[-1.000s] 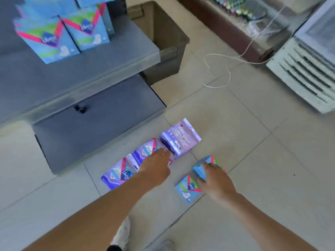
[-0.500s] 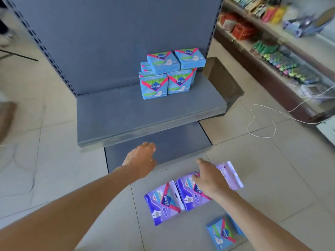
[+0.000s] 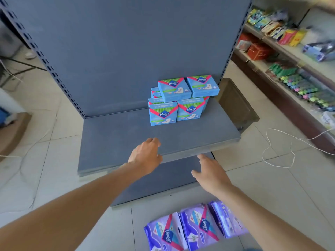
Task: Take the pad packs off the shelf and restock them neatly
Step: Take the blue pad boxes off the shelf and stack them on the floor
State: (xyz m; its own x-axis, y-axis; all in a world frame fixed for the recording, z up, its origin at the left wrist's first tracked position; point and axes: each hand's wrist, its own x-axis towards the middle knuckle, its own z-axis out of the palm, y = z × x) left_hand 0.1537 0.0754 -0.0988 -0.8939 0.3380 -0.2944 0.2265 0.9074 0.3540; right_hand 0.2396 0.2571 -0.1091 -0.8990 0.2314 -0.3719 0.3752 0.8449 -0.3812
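Shelf [image 3: 112,140]: grey metal deck whose left half and front strip are bare. I judge that this room is what the restocking will fill.
Left hand [image 3: 145,156]: empty, with fingers loosely bent, hovering over the shelf's front edge near its middle. Its aim looks to be the blue stack beyond.
Blue pad packs [image 3: 181,102]: stacked in two tiers at the shelf's right rear corner, close to the back panel. The lower ones stand upright with fronts facing out, likely so the labels read. The upper two lie tilted on top and a little askew, so lifting from the top first seems safest.
Purple pad packs [image 3: 195,227]: three soft packs in a row on the floor, touching side by side, just before the base deck's front edge. They are probably parked within reach until they go back up.
Right hand [image 3: 213,173]: empty, palm down with fingers straight and spread. It is below the shelf's front edge and above the base deck [image 3: 163,183], apart from every pack.
Brown bin [image 3: 235,105]: on the floor past the shelf's right edge, contents not visible.
White cord [image 3: 277,149]: looped on the floor well right of the shelf.
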